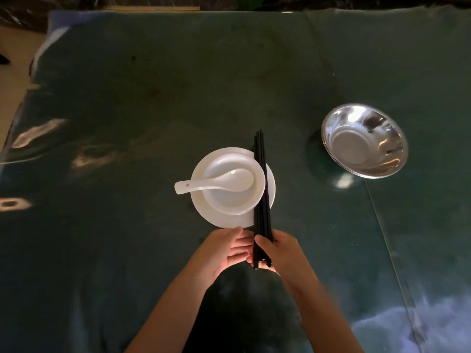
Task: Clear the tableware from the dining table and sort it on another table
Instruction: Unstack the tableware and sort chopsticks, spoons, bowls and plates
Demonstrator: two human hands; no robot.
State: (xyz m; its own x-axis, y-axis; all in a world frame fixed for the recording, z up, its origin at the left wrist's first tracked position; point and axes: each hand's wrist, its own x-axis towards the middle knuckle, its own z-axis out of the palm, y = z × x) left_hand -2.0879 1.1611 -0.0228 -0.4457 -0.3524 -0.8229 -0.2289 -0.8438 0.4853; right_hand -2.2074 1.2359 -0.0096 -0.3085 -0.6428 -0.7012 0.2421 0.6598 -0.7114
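A white spoon [213, 184] lies in a white bowl [234, 184] on a white plate [204, 210]. The left hand [228, 249] presses flat fingers against black chopsticks [261, 189], likely to line them up. The right hand [281, 252] wraps around their near end. A shiny metal bowl [364, 140] sits apart, farther right.

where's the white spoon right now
In the head view the white spoon lies in the white bowl on the plate at table centre, handle pointing left, left of the black chopsticks.
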